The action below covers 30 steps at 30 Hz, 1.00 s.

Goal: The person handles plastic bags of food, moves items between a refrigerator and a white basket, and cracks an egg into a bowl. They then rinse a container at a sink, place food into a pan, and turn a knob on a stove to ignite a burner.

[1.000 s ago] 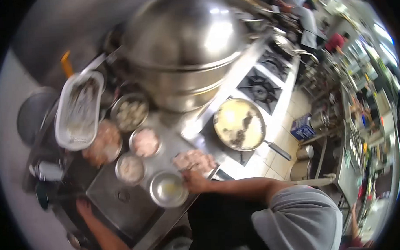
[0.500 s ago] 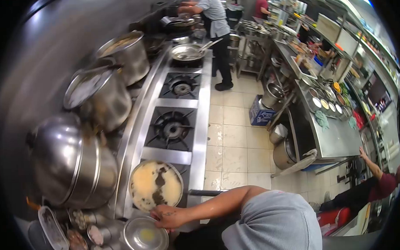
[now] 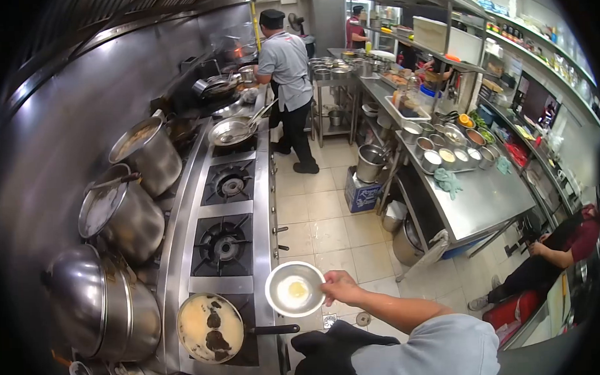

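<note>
My right hand (image 3: 341,288) is closed on the rim of a shallow metal bowl (image 3: 275,301), which hangs over the floor just right of the stove edge. A small pale yellow patch shows at the bottom of the bowl. To the lower left of it, a frying pan (image 3: 182,332) with a black handle (image 3: 275,330) rests on the front burner. Foamy tan liquid with dark patches fills this pan. My left hand is out of view.
Two bare burners (image 3: 223,246) lie ahead along the stove (image 3: 265,255). Tall stockpots (image 3: 126,217) and a domed steamer (image 3: 96,313) line the left side. A co-worker (image 3: 286,69) stands at the far stove; another person (image 3: 560,254) is at right, beside a steel table (image 3: 489,204).
My right hand has lifted the metal bowl and carried it from the stove's front left, past the pan, to the right. The view has tilted upward.
</note>
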Each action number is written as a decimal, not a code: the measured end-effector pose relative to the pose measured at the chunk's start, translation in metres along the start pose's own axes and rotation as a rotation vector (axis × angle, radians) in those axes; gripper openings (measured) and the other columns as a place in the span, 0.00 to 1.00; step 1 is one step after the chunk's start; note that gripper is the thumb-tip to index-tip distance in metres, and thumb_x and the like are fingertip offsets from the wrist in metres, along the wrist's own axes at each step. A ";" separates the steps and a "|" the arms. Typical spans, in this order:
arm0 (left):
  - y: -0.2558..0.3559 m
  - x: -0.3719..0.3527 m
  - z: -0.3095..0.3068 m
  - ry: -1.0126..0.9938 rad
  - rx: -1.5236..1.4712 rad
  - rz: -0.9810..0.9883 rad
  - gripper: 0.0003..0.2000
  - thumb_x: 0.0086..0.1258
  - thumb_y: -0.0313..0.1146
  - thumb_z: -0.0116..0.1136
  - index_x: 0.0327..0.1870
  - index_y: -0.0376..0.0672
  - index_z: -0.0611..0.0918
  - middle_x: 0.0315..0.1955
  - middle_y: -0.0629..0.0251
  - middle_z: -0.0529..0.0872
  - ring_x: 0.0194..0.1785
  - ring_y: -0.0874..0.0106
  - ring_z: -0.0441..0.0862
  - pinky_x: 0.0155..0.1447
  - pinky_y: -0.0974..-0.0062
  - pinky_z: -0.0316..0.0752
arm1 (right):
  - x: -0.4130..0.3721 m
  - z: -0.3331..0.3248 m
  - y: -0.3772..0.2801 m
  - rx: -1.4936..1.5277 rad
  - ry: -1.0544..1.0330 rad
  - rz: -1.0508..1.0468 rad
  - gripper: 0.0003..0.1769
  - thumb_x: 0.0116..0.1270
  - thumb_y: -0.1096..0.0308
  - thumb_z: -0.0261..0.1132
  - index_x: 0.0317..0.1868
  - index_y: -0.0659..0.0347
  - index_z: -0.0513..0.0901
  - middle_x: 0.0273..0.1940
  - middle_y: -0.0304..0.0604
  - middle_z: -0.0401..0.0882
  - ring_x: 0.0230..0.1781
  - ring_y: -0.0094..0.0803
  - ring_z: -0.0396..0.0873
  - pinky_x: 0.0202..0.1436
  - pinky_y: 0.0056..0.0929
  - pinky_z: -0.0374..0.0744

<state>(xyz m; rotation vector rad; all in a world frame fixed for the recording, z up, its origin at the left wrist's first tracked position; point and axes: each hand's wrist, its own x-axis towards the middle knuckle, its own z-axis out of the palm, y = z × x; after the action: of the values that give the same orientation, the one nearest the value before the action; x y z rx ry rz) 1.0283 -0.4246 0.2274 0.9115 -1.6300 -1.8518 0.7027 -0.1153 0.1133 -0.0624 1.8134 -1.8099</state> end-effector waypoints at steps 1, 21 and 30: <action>0.001 -0.003 0.013 -0.015 -0.004 0.004 0.11 0.72 0.34 0.55 0.46 0.36 0.77 0.38 0.59 0.83 0.37 0.70 0.81 0.43 0.74 0.78 | -0.007 -0.015 0.008 0.065 0.093 0.045 0.09 0.63 0.74 0.59 0.40 0.73 0.74 0.25 0.49 0.79 0.18 0.33 0.81 0.19 0.28 0.82; -0.170 -0.019 0.437 -0.891 0.472 -0.426 0.11 0.72 0.35 0.54 0.44 0.34 0.77 0.36 0.56 0.85 0.32 0.71 0.83 0.35 0.76 0.78 | -0.158 -0.509 0.107 0.578 1.249 -0.151 0.05 0.61 0.78 0.57 0.33 0.66 0.68 0.23 0.49 0.76 0.18 0.34 0.80 0.16 0.28 0.81; -0.229 -0.058 0.635 -1.301 0.805 -0.194 0.14 0.71 0.41 0.56 0.43 0.38 0.80 0.32 0.67 0.84 0.36 0.77 0.80 0.40 0.77 0.74 | -0.159 -0.673 0.126 0.678 1.396 -0.167 0.09 0.65 0.73 0.58 0.41 0.71 0.70 0.27 0.51 0.79 0.21 0.33 0.80 0.20 0.27 0.81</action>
<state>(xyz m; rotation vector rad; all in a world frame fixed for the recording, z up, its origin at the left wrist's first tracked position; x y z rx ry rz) 0.5964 0.0644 0.0459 -0.0640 -3.2908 -2.0214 0.5982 0.5707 -0.0003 1.7040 1.7310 -2.7694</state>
